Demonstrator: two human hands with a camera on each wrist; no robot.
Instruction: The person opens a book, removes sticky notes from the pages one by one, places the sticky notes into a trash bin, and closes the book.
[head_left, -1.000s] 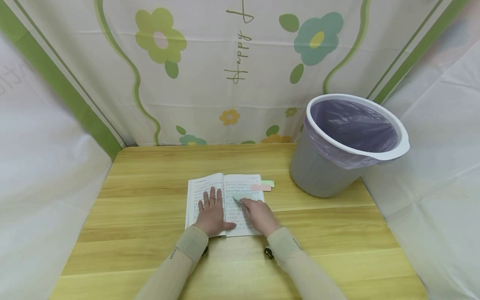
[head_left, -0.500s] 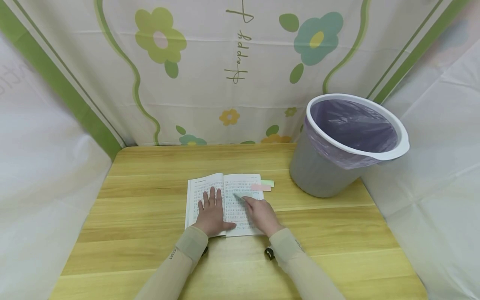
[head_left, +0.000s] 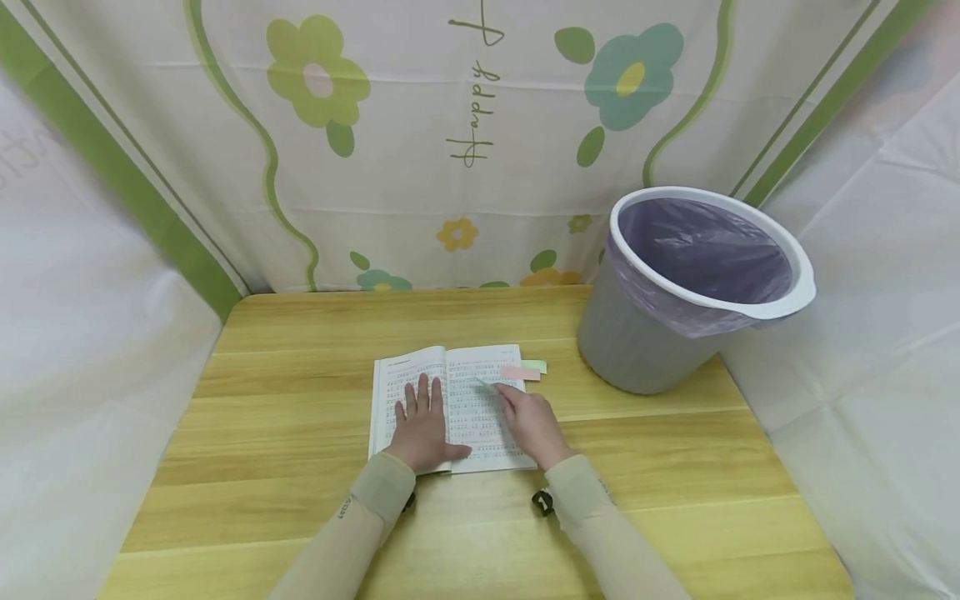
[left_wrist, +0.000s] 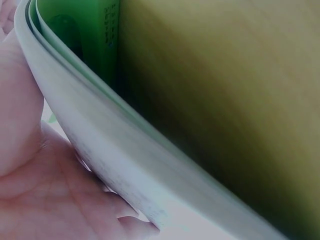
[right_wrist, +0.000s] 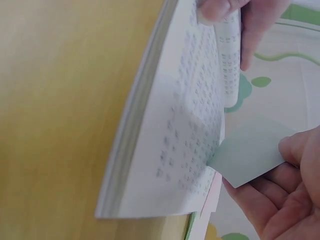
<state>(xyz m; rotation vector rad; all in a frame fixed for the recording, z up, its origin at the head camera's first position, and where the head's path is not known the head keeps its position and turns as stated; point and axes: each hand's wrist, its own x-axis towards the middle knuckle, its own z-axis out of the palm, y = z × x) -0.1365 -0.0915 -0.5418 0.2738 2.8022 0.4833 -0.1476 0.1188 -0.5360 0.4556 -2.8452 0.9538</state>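
Note:
An open book (head_left: 476, 425) with printed pages lies on the wooden table. My left hand (head_left: 422, 429) is spread flat over its left page, thumb reaching across the fold. In the left wrist view the palm (left_wrist: 60, 200) lies along the book's edge, with a green cover (left_wrist: 90, 30) underneath. My right hand (head_left: 532, 423) is over the right page and pinches a pale green sticky note (right_wrist: 250, 152) between thumb and fingers. The note's free corner is right at the printed page in the right wrist view. A pink tab (head_left: 519, 373) and a light green tab (head_left: 536, 365) stick out at the right edge.
At the back right of the table (head_left: 300, 333) stands a grey trash bin (head_left: 637, 342) with a white rim and a purple liner. A white curtain (head_left: 420, 150) with printed flowers hangs behind the table, and white cloth flanks both sides.
My right hand has shifted slightly up and to the right over the page, and the sticky note has moved with it. The left hand has stayed in place on the book.

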